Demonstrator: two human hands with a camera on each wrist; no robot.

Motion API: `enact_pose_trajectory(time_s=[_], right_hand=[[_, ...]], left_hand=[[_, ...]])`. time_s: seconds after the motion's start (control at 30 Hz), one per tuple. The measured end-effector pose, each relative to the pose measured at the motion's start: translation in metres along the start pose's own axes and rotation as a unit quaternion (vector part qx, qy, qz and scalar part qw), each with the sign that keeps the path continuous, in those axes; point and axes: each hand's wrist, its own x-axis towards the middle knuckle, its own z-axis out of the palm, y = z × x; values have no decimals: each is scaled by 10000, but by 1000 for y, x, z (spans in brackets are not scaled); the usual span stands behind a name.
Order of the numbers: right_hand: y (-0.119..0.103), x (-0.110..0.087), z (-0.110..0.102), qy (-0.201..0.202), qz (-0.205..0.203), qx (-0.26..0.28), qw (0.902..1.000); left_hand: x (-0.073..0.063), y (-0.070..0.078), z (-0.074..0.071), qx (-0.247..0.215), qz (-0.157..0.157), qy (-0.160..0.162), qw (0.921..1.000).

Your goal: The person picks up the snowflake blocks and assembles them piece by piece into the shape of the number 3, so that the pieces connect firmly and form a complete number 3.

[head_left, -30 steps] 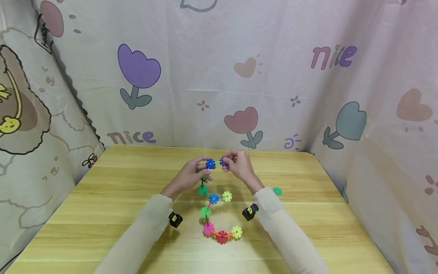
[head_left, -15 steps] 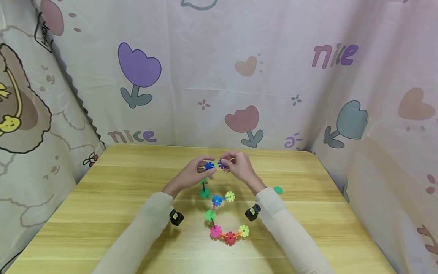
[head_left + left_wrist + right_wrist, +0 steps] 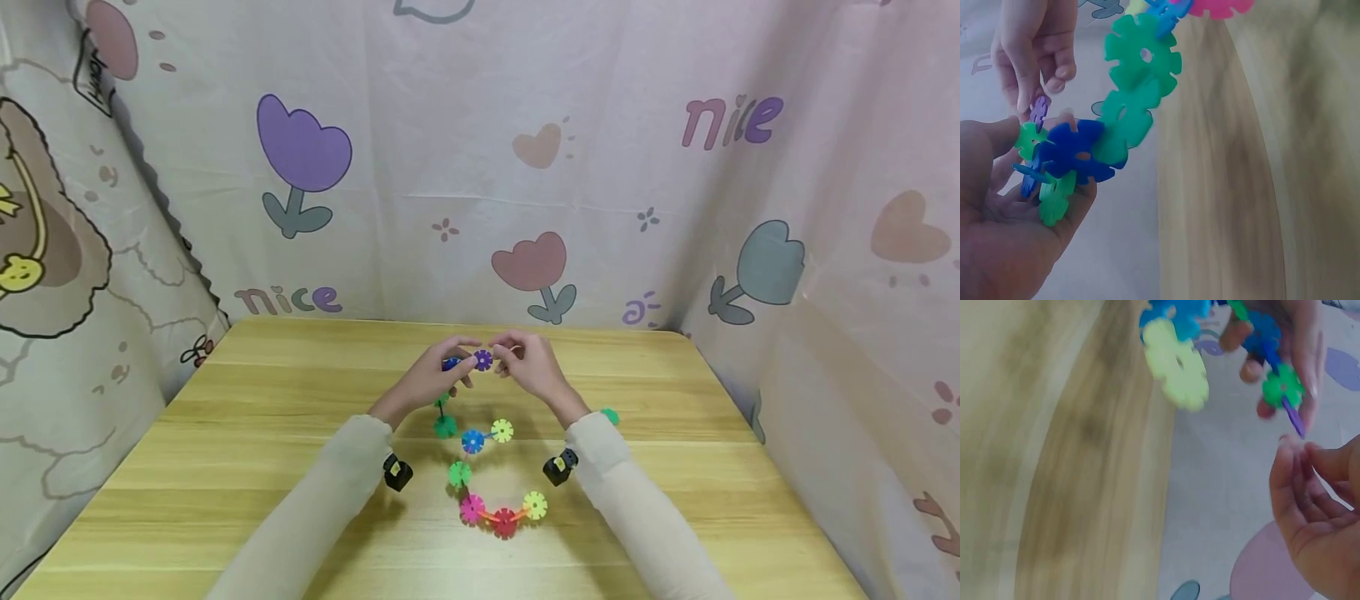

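My left hand [image 3: 431,375] pinches one end of a chain of slotted snowflake discs, thumb at a small green disc [image 3: 1030,141]. A dark blue disc [image 3: 1072,150] shows beside those fingers in the left wrist view. At the tip of the chain is a purple disc [image 3: 482,360], face-on in the head view. My right hand [image 3: 534,367] has its bent fingertips right by the purple disc's edge, with no piece visible between them. From the left hand the chain runs toward me through teal [image 3: 446,427], blue [image 3: 472,442], green [image 3: 460,474], pink [image 3: 472,509] and red [image 3: 505,523] discs.
Yellow discs end two branches, one by the blue disc [image 3: 502,431] and one at the near end [image 3: 535,505]. A loose teal disc [image 3: 611,416] lies on the wooden table [image 3: 300,400] by the right sleeve. A printed curtain [image 3: 420,275] stands behind the table's far edge.
The right fingers have come off the purple disc, which now shows whole. The left hand has shifted right along the chain, its thumb closer to the purple disc.
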Motion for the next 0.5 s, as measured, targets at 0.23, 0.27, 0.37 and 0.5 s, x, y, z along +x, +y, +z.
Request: enact_pose_trajectory(time_s=[0.23,0.27,0.37,0.5], right_hand=[[18,-9,-37,-103,493,-579,9971],[21,-11,-43,-152,560,-691,9959],[30,-16,-61,-335,697,-1044,9915],[40,-22,-83,-709,727,-1515,9832]], left_hand=[[-5,-2,-3,146,60,45,9999],[-6,-3,-3,152,65,62,9998],[-7,-4,-5,132,117,95,9998],[-8,-7,-6,115,200,124,9997]])
